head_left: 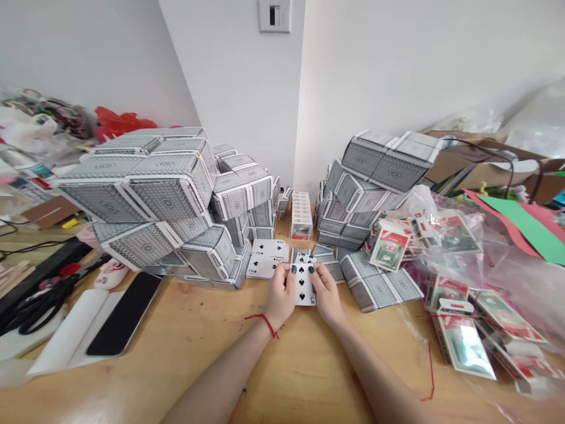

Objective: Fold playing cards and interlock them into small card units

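Observation:
A few playing cards (302,288), with a three of spades on top, are held upright-facing between my two hands near the middle of the table. My left hand (281,297) pinches their left edge, thumb on the face. On the right edge, my right hand (327,294) grips them the same way. Face-up twos (267,258) lie spread on the table just beyond my left hand. Behind my hands, more cards lie partly hidden. A row of clear-fronted card boxes (302,227) stands farther back.
Grey-backed card stacks rise at the left (163,194) and right (375,165). A black phone (126,315) and scissors (48,300) lie left. Red-and-green card boxes (465,344) and plastic wrapping cover the right. A white wall (238,88) stands behind.

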Demonstrator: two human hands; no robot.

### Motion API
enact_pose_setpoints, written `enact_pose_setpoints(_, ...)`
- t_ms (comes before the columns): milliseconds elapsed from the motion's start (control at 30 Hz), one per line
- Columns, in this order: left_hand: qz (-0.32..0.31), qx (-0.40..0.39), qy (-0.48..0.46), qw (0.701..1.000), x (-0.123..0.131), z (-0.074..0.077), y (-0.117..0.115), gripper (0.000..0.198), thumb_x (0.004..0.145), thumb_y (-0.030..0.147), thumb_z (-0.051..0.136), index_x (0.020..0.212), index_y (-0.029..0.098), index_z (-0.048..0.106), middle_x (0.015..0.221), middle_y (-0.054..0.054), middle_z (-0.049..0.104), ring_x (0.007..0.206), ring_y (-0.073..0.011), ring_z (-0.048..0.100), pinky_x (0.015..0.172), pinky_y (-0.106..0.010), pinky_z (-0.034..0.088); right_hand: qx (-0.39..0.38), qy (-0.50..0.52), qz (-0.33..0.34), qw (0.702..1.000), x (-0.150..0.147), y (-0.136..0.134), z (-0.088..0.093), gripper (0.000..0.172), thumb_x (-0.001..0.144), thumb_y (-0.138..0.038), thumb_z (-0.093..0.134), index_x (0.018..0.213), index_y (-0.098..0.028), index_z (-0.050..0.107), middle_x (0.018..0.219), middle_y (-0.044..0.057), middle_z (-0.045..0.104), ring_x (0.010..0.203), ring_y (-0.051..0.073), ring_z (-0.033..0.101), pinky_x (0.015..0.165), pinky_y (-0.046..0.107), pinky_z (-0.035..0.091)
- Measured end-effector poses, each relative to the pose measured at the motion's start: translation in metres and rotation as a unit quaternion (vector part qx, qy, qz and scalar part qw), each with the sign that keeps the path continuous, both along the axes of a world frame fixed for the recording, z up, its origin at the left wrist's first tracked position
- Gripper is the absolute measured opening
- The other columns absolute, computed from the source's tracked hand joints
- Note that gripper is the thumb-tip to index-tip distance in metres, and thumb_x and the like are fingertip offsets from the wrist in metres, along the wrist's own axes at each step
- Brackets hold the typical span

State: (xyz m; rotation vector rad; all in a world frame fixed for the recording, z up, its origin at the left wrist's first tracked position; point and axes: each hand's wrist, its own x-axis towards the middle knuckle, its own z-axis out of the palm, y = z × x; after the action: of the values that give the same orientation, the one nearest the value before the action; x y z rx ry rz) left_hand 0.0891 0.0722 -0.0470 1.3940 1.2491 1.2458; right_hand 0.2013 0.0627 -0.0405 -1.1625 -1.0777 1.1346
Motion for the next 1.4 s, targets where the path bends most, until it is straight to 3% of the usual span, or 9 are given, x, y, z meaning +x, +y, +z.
enact_pose_setpoints(133, -0.003, -0.005, -0.011, 1.000, 0.0007, 0.0023, -0.0008, 0.022, 0.083, 0.037, 0.040, 0.087, 0.017, 0.048, 0.074, -0.002, 0.054, 0.065, -0.0122, 0.049, 0.060, -0.022, 0.038, -0.003, 0.027, 0.013, 1.000, 0.0007, 0.0001, -0.0006, 0.019, 0.078, -0.039, 0.046, 0.081, -0.020, 0.050, 0.068, -0.002, 0.050, 0.060, 0.013, 0.044, 0.056, 0.023, 0.037)
enact_pose_setpoints(300, 0.007, -0.001, -0.020, 1.000, 0.0013, 0.0061, -0.0008, 0.024, 0.083, 0.036, 0.040, 0.094, 0.018, 0.050, 0.087, -0.005, 0.057, 0.076, -0.0147, 0.052, 0.068, -0.024, 0.040, -0.002, -0.014, 0.014, 1.000, 0.0015, 0.0003, 0.0020, 0.019, 0.078, -0.035, 0.044, 0.085, -0.019, 0.052, 0.074, 0.000, 0.053, 0.066, 0.015, 0.046, 0.060, 0.024, 0.038)
enact_pose_setpoints(567, -0.002, -0.017, -0.033, 0.999, 0.0005, -0.0021, 0.0006, 0.021, 0.081, 0.037, 0.043, 0.086, 0.018, 0.048, 0.072, -0.001, 0.053, 0.061, -0.0116, 0.048, 0.056, -0.021, 0.036, 0.001, -0.045, -0.003, 0.999, 0.0009, -0.0009, 0.0043, 0.017, 0.079, -0.033, 0.041, 0.081, -0.020, 0.052, 0.070, 0.000, 0.051, 0.062, 0.014, 0.045, 0.057, 0.024, 0.038)
enact_pose_setpoints(767, -0.016, -0.022, -0.048, 0.998, 0.0007, 0.0019, 0.0013, 0.023, 0.081, 0.037, 0.042, 0.089, 0.017, 0.051, 0.073, -0.001, 0.053, 0.065, -0.0121, 0.048, 0.058, -0.021, 0.037, -0.002, -0.034, -0.023, 0.999, -0.0004, -0.0012, 0.0027, 0.017, 0.078, -0.031, 0.040, 0.084, -0.019, 0.051, 0.075, 0.000, 0.054, 0.065, 0.015, 0.047, 0.059, 0.025, 0.040)
enact_pose_setpoints(967, -0.093, -0.057, -0.096, 0.989, 0.0006, 0.0027, 0.0004, 0.022, 0.079, 0.027, 0.043, 0.097, 0.017, 0.050, 0.068, 0.001, 0.050, 0.057, -0.0097, 0.044, 0.051, -0.019, 0.035, -0.015, -0.011, -0.051, 0.999, 0.0028, 0.0013, -0.0021, 0.017, 0.075, -0.030, 0.041, 0.083, -0.019, 0.052, 0.074, 0.000, 0.054, 0.064, 0.015, 0.046, 0.058, 0.025, 0.039)
enact_pose_setpoints(1400, -0.074, -0.054, -0.107, 0.990, 0.0009, 0.0001, 0.0022, 0.018, 0.077, 0.022, 0.040, 0.093, 0.017, 0.048, 0.078, -0.001, 0.056, 0.062, -0.0102, 0.049, 0.055, -0.020, 0.037, 0.001, -0.007, -0.019, 1.000, 0.0037, 0.0018, -0.0037, 0.016, 0.075, -0.027, 0.042, 0.084, -0.020, 0.053, 0.076, 0.000, 0.054, 0.066, 0.014, 0.046, 0.060, 0.024, 0.038)
